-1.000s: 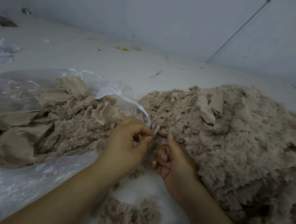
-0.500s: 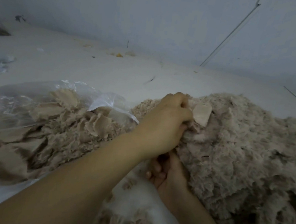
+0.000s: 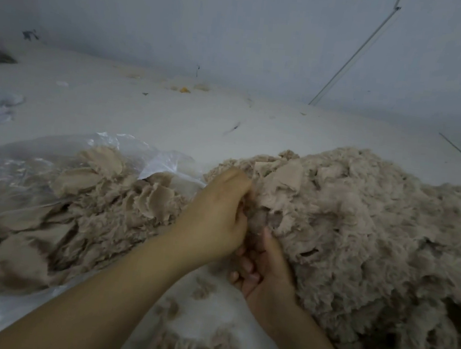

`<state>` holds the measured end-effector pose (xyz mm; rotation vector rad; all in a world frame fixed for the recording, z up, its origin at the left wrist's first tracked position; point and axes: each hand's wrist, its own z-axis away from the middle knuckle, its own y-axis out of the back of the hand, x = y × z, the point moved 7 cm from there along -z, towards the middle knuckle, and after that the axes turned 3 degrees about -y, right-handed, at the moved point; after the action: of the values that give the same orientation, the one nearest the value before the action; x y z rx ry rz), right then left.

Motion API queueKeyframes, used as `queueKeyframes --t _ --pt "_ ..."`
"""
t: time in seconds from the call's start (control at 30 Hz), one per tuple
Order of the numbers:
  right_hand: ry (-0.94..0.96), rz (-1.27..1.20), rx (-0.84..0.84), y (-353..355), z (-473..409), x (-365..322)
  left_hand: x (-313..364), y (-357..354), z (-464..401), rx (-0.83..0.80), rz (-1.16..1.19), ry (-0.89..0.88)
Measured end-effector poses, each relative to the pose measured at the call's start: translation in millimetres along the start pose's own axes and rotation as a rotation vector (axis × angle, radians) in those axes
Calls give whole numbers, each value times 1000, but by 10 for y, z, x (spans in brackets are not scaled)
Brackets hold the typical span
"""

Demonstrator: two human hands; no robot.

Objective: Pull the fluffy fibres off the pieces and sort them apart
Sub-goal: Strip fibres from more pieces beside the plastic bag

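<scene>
Beige fluffy pile (image 3: pixel 372 246) fills the right of the white surface (image 3: pixel 144 114); second heap (image 3: pixel 77 215) lies left on a clear bag (image 3: pixel 11 168). Two hands, two heaps, one bag. Since half a second ago the left hand (image 3: pixel 216 215) has dropped back from the pile's far top to its near left edge, fingers curled into the fluff. Right hand (image 3: pixel 265 266) sits just below it, palm up, fingers curled; whether it holds anything, cannot tell. Loose tufts (image 3: pixel 191 346) lie near.
</scene>
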<state>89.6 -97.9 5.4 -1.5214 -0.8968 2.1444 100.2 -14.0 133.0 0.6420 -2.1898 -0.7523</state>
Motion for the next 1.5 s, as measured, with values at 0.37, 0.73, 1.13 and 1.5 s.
queueKeyframes --t 0.37,0.73,1.13,1.5 --pt "-61 48 85 39 20 24 148 -275 -507 -405 -83 -80" --pt "-21 84 38 -20 34 -36 -189 0 202 -142 -131 -41" --pt "102 313 -103 -65 6 -80 -520 -115 710 30 224 481" --pt "96 387 61 7 -11 -67 -474 -167 825 122 801 646"
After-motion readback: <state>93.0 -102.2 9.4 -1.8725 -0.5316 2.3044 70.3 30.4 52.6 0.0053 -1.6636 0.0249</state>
